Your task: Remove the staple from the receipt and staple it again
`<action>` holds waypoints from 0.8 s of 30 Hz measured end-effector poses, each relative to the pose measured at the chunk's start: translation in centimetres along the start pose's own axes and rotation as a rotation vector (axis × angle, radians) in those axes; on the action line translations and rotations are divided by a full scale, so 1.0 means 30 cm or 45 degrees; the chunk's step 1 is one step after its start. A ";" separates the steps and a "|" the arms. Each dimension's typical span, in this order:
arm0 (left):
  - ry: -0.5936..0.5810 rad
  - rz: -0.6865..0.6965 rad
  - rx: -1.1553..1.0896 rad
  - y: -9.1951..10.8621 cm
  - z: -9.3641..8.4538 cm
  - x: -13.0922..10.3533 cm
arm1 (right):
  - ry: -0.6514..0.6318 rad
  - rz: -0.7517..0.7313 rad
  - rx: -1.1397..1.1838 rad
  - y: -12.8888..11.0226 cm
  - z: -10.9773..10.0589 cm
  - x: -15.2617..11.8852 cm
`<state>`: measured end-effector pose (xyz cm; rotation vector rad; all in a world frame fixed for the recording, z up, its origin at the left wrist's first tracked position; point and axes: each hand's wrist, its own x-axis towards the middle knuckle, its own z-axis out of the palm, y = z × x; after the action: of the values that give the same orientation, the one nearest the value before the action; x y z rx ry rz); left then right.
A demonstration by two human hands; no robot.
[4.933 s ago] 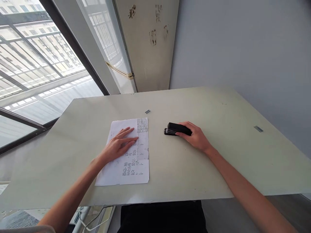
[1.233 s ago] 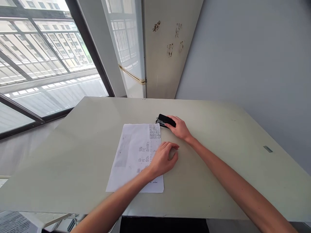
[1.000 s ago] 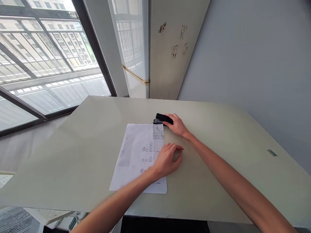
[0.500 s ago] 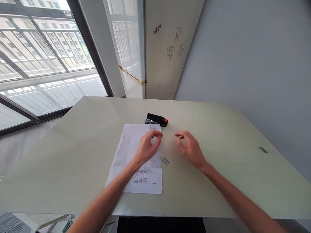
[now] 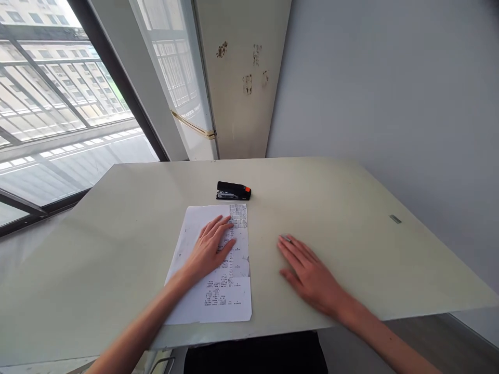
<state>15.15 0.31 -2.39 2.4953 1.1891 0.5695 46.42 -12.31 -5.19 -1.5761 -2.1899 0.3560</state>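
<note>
My left hand (image 5: 212, 244) lies flat, fingers spread, on printed paper sheets (image 5: 228, 293). Dense print fills the sheets' top right corner, and their right edge has a small tear. My right hand (image 5: 310, 272) rests palm down on the table to the right of the sheets, its fingers stretched out. A small grey strip, which looks like staples (image 5: 286, 238), shows at the right fingertips and is partly covered by them. Beyond the sheets' top edge lies a black stapler (image 5: 234, 191) with an orange-red patch on its right end.
A second grey strip (image 5: 395, 219) lies near the right side of the pale table (image 5: 128, 228). A fridge (image 5: 241, 114) stands behind the table, with a window (image 5: 58, 93) at left and a grey wall (image 5: 370, 83) at right.
Both hands, raised with curled fingers before, are now lowered flat: the left onto the sheets, the right onto the table. The near strip has moved from the sheets' edge to the right fingertips.
</note>
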 end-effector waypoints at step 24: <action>-0.013 0.060 0.033 0.049 0.039 0.069 | 0.702 0.870 -0.434 0.702 -0.190 -0.093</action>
<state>17.90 0.93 -2.32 2.5507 1.1443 0.5562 67.53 -8.29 -9.90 -2.2544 -1.3014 -0.2629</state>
